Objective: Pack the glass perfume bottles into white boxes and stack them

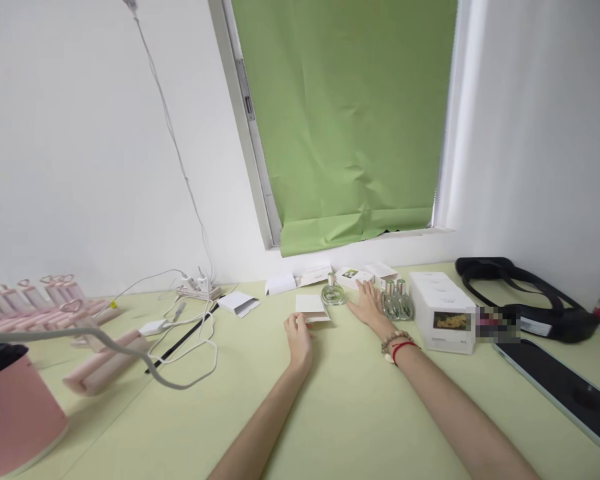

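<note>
My left hand point(299, 340) is closed with its fingertips at the near left corner of a small white box point(311, 305), whose open end faces me. Just behind that box a round clear perfume bottle point(333, 293) with a silver cap stands upright. My right hand point(368, 305) lies low over the table, its fingers spread and holding nothing I can see. Its fingertips reach the front of a white carton with a green picture point(353, 276); whether they touch it I cannot tell. Right of this hand, more perfume bottles point(397, 303) stand close together.
A row of white perfume boxes point(443, 313) stands at right, near a black headset strap point(530, 313) and a phone point(560, 387). Other white cartons point(239, 303) lie toward the wall. Cables point(207, 347), pink tubes point(105, 363) and a pink container point(17, 417) occupy the left.
</note>
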Demonstrator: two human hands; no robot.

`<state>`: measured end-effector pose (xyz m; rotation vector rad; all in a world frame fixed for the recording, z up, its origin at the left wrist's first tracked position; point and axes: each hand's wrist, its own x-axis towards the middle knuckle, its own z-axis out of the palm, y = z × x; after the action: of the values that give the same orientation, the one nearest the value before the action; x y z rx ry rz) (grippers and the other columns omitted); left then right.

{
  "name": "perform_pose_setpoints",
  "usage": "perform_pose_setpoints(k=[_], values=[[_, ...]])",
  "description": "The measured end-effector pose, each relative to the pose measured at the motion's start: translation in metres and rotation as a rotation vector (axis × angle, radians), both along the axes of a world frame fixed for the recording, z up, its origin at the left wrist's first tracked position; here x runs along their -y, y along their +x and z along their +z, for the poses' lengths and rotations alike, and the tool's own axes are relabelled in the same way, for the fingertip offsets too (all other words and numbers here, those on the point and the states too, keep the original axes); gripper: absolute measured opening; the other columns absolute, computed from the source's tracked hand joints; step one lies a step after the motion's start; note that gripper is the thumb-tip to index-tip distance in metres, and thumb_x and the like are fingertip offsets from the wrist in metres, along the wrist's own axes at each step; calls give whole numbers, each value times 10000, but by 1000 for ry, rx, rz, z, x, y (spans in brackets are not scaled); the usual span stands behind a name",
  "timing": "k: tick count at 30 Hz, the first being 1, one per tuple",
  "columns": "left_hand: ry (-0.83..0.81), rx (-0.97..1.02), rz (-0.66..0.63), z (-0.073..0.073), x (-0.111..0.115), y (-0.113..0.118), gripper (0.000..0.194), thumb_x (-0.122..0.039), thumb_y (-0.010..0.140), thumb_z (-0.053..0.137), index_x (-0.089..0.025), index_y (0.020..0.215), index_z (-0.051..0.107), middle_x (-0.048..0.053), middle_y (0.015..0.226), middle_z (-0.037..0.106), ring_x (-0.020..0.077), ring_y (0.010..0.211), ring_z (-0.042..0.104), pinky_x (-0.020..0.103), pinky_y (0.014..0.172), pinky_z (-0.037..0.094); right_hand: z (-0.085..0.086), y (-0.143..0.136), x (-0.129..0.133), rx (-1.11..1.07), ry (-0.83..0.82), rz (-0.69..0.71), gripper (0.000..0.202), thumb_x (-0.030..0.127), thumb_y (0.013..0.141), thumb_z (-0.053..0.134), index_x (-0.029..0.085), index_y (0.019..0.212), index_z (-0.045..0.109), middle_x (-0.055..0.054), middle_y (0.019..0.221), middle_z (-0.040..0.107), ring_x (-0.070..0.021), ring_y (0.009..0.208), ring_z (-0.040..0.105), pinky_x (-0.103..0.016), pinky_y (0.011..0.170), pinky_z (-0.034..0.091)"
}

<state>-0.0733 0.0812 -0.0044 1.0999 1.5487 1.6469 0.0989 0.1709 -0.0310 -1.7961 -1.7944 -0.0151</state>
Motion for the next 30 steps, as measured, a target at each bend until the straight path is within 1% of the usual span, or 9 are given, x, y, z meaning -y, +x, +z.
perform_pose_setpoints(k=[3,6,10,12,14,18,22,27,30], values=[[1,1,-7,0,0,0,172,-227,856,334,-184,765,473,44,942,422,112,673,510,233,531,418,7,-1,8,40,79,45,607,326,773,506,109,1321,359,-160,1271,467,-275,1206,371,-390,991,272],[9,3,-9,-1,-1,1,162,-231,855,347,-182,770,475,39,936,419,111,688,513,224,527,415,12,-4,12,77,168,108,502,298,790,466,128,1260,425,-127,1156,546,-247,1107,436,-363,958,286],[18,12,-2,-2,-2,0,152,-221,849,360,-177,764,478,36,932,422,105,662,518,228,518,421,11,-6,12,87,227,108,489,301,806,437,144,1269,422,-120,1233,507,-241,1167,393,-371,998,227],[18,14,3,-3,-2,0,154,-225,847,365,-175,761,483,39,932,426,104,652,520,230,512,426,9,-5,12,90,172,80,560,331,793,458,127,1308,379,-138,1299,459,-258,1227,340,-400,1026,179],[20,12,6,-3,-2,0,151,-245,842,378,-173,769,488,41,936,427,106,659,523,230,505,433,7,-5,13,98,109,75,609,352,782,471,115,1330,350,-146,1314,447,-266,1237,333,-416,1032,167],[24,-18,6,-4,-2,1,110,-281,792,471,-173,771,488,43,960,419,102,683,521,213,493,445,10,-5,23,164,111,129,582,314,775,475,104,1309,384,-145,1227,505,-262,1147,403,-376,988,242],[36,5,21,-2,-1,1,194,-346,741,548,-163,803,525,57,981,453,95,660,527,207,473,436,16,-11,37,224,105,104,483,249,772,473,112,1235,458,-149,1130,536,-273,1043,439,-386,911,296],[9,196,19,0,-1,-4,380,-401,733,557,-124,994,561,33,764,544,86,545,513,204,472,412,19,-18,58,265,115,59,392,228,770,470,129,1147,513,-145,1109,536,-282,1006,442,-393,864,313],[52,187,53,-1,1,-5,394,-385,710,585,-115,997,576,54,779,563,98,557,527,207,465,412,21,-20,74,263,130,77,375,225,770,476,132,1130,520,-153,1125,529,-289,1024,433,-402,865,310]])
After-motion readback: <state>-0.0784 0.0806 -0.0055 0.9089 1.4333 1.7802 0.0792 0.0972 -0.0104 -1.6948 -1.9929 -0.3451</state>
